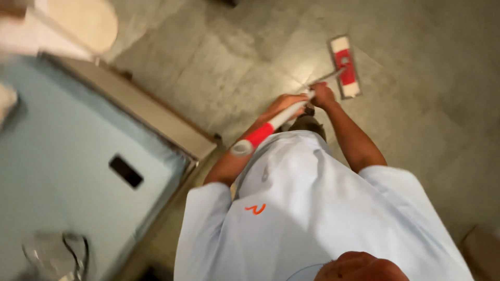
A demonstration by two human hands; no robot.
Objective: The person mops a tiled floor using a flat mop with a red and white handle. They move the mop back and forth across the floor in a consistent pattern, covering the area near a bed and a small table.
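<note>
1. Head view: mopping stroke in hand, it seems; flat mop head (pixel 345 66) down on the tiled floor (pixel 427 104), out ahead of the feet.
2. Left hand (pixel 285 103) wrapped around the mop handle (pixel 271 126); right hand (pixel 323 94) clasped lower on it.
3. Next, probably: steady push or pull, pad kept flat, clear of the blue-covered bed (pixel 78 156).

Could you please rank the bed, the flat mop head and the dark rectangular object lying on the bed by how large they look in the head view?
1. Bed, by far the largest, though it is nearer the camera.
2. Flat mop head.
3. Dark rectangular object, only slightly smaller than the mop head; nearness makes that unsure.
</note>
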